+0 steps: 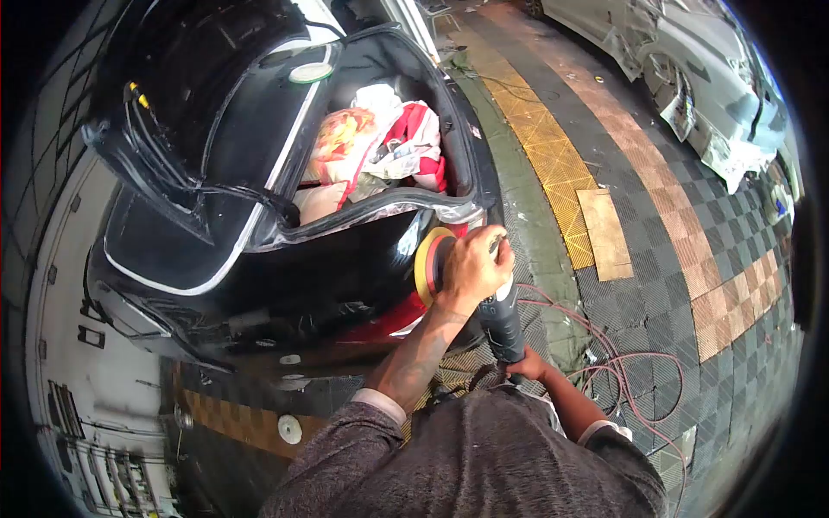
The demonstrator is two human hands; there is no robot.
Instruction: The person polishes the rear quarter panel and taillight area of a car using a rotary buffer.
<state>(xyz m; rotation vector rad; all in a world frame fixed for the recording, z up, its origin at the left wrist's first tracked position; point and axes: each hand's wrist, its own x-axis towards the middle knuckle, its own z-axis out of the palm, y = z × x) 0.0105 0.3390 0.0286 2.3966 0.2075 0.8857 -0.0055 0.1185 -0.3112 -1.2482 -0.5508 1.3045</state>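
Note:
My left hand (475, 269) is closed over the head of a polisher, fingers wrapped around its front. The polisher's dark body (503, 328) points back toward me, and my right hand (532, 367) grips its rear end near my waist. A round yellow-edged pad (423, 263) on the tool is against or very close to the glossy black rear panel (337, 268) of a car, just above the red tail light (393, 319). Whether the pad is spinning cannot be told.
The car's trunk stands open with bags and red-white cloth (406, 138) inside. A round pad (311, 72) lies on the car's edge, another white disc (290, 429) on the floor. A reddish hose (622, 363) coils at right near cardboard (604, 233). A partly masked silver car (691, 69) stands beyond.

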